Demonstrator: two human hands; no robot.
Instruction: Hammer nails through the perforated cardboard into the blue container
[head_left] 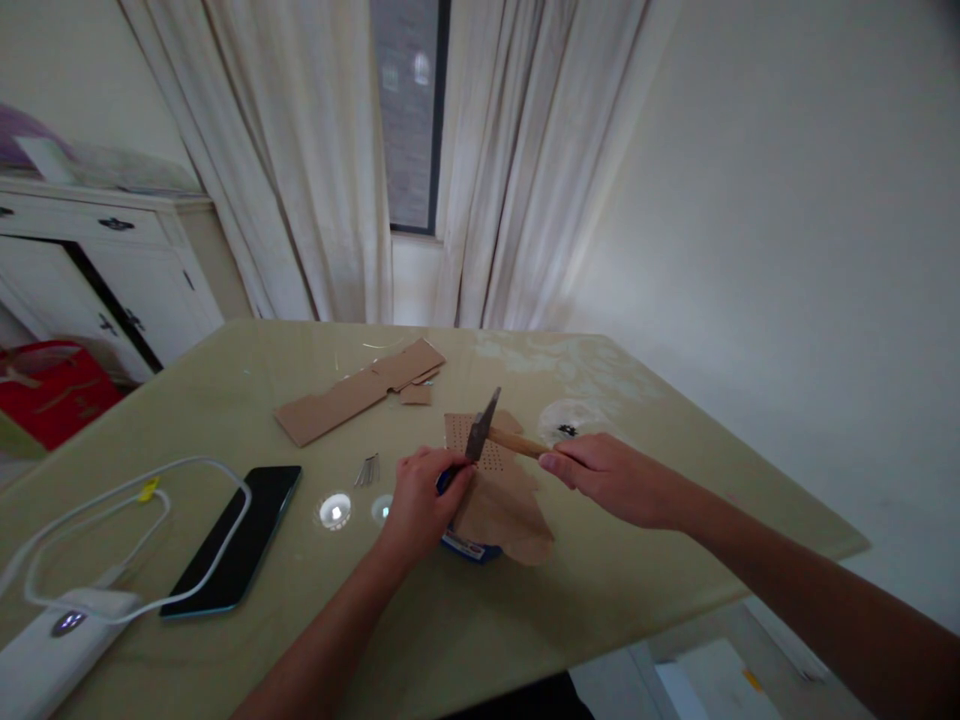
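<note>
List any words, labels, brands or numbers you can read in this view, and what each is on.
No text can be read.
Blue roll under the cardboard, by the left hand: white label band, print blurred.
Red bag: markings too blurred.
Phone: screen dark.
Hammer in the right hand: no marking visible.

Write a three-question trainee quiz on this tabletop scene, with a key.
1. True or false: the right hand grips the hammer by its wooden handle.
2. The phone lies: A) left of the left hand, B) right of it, C) under the perforated cardboard.
3. What lies between the phone and the left hand, beside the light reflections?

Key: 1 true; 2 A; 3 a small bunch of nails.
</note>
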